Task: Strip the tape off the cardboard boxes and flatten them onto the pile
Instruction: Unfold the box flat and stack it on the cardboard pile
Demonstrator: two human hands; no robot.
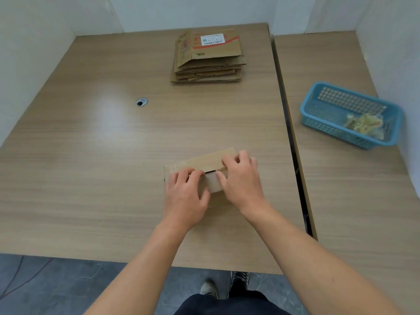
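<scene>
The task is well underway but not finished. A pile of flattened boxes (208, 62) sits at the far side of the surface (109, 144), its top sheet bearing a white shipping label. On the adjoining surface to the right, a blue plastic basket (306, 110) already holds crumpled wads of stripped tape (363, 126). One small cardboard box (204, 161) is left in view. It stands near the front edge of the surface, well apart from the pile, and is still assembled. A clear tape strip (213, 184) runs over its top seam and down the near face, where a dark slit shows at the seam. Left to do, by my reading: pull this strip free, drop it in the basket, collapse the box and carry it to the pile.

Both forearms reach forward and converge on the box. The left grip (186, 192) is clamped on the box, with fingers curled over its top edge and thumb against the near face, steadying it. The right grip (241, 178) hunches over the seam with its fingers bent. Its thumb lies on the tape and it appears to pinch the strip's upper end, though the fingers hide the exact contact.
</scene>
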